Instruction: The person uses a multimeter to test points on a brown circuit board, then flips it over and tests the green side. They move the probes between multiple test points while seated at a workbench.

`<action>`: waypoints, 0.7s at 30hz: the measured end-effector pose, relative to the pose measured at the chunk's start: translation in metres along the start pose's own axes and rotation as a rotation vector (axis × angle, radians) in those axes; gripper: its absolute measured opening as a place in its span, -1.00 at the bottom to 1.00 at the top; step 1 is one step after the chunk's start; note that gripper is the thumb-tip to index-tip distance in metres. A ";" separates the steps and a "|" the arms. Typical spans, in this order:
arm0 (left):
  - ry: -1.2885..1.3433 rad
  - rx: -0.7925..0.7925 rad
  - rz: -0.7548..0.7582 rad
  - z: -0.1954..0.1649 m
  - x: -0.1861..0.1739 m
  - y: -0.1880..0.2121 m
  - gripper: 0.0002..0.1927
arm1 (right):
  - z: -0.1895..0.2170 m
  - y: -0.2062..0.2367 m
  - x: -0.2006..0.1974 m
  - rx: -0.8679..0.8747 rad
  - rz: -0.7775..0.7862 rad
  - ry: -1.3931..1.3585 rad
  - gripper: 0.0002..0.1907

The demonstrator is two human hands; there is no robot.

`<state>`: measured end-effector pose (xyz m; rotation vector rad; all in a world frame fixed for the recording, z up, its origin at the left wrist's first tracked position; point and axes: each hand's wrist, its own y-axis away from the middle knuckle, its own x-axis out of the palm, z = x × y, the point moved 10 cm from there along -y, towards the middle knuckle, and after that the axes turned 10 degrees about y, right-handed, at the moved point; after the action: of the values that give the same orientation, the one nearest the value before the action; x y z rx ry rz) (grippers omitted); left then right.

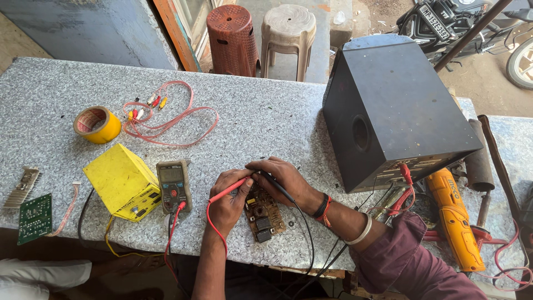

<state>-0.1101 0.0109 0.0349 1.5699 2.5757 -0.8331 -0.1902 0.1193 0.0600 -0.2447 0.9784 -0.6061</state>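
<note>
A small brown circuit board (264, 215) lies on the speckled grey table (261, 119) near its front edge. My left hand (228, 201) holds a red probe (228, 190) with its tip on the board's top edge. My right hand (286, 179) grips a black probe (277, 187), its tip also on the board. The red and black leads run to a grey multimeter (174, 186) lying left of my hands.
A yellow box (123, 182) sits beside the multimeter, with a roll of yellow tape (97, 124), red audio cables (164, 114) and a green circuit board (34, 218) to the left. A black speaker cabinet (392, 108) and a yellow power tool (453, 216) stand at the right.
</note>
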 end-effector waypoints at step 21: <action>0.017 -0.017 0.003 -0.002 0.001 0.000 -0.73 | 0.000 0.000 -0.001 0.024 0.005 -0.008 -0.71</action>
<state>-0.1105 0.0124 0.0365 1.5829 2.5847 -0.7984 -0.1908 0.1196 0.0602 -0.2232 0.9638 -0.6110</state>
